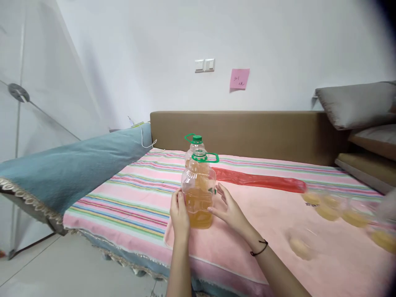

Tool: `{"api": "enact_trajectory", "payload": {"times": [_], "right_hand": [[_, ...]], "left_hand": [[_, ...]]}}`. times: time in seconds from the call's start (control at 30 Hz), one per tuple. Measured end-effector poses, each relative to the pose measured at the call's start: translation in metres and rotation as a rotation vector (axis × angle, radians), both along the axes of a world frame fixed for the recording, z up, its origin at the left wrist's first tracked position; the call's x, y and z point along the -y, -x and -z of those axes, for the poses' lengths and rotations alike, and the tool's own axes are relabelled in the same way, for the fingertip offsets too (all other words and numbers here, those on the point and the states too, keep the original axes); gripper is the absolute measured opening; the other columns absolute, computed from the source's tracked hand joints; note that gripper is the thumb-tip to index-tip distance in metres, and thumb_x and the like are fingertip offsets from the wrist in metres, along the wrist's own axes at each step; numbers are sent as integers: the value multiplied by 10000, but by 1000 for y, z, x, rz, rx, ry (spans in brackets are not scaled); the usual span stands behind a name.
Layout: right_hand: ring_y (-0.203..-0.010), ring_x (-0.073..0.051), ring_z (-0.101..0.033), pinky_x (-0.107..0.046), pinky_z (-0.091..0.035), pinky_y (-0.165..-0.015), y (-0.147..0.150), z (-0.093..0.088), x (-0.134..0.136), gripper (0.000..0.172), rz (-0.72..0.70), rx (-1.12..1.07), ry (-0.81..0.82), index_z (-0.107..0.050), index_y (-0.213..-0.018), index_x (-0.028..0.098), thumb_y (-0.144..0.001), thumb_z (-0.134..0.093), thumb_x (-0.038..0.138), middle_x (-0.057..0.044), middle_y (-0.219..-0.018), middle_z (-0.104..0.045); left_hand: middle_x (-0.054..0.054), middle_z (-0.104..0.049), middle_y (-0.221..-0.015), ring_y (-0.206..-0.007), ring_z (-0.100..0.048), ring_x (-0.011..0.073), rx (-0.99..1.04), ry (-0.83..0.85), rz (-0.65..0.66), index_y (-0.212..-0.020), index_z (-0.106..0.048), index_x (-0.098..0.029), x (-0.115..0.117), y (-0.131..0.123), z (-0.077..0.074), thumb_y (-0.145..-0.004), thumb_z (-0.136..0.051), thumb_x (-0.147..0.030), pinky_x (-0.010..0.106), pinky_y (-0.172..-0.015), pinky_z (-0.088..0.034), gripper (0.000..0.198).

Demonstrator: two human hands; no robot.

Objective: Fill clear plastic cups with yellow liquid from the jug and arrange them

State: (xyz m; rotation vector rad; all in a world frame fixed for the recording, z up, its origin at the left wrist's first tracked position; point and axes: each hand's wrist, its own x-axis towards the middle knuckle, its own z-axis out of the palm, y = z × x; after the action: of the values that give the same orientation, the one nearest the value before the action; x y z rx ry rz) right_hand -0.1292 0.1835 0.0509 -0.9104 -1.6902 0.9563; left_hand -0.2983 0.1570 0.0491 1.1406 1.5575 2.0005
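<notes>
On the bed (136,194) stood the front jug (199,202), uncapped, amber liquid left inside; the rear jug (195,145) was capped. Containers (328,211) rightward already held yellow liquid. The left hand (179,211) lay against the front jug, its grip unclear to me; the right hand (229,208) was open.

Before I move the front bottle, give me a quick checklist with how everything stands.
1. Front clear plastic bottle with amber liquid upright: ok.
2. Front bottle capped: not ok, its mouth is open.
3. Left hand against its side: ok.
4. Right hand wrapped around it: not ok, fingers extended.
5. Green-capped clear plastic bottle behind standing apart from it: cannot tell, the front one hides the gap.
</notes>
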Motion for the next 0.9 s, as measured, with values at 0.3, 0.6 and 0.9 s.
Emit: {"api": "enact_trajectory", "payload": {"times": [0.3,0.6,0.9], "right_hand": [[-1299,-313,-464,-494,-399,-1070,50,19,-35,986,-133,-358,-73,-302,-1386,282,-586,-835,501,-119,-1393,-466],[-1203,-320,-519,-505,-428,-1021,47,1,-24,780,-12,-416,-149,-407,-1278,249,-636,-788,476,-110,-1255,-539],[-1146,-275,-584,-457,-448,-1006,-40,-38,16,773,77,-488,-80,-416,-1345,342,-669,-786,404,-40,-1223,-612]], "left_hand": [[91,-485,-1431,-1339,-433,238,45,2,223,-1379,-421,-227,-7,-5,7,-917,-387,-568,367,-1105,-349,575],[91,-484,-1439,-1358,-409,258,6,-30,297,-1392,-426,-222,-4,-9,-6,-873,-497,-559,384,-1129,-319,623],[78,-615,-1316,-1265,-521,251,66,-126,545,-1234,-627,-238,11,-43,-28,-884,-539,-471,382,-1092,-381,430]]}}
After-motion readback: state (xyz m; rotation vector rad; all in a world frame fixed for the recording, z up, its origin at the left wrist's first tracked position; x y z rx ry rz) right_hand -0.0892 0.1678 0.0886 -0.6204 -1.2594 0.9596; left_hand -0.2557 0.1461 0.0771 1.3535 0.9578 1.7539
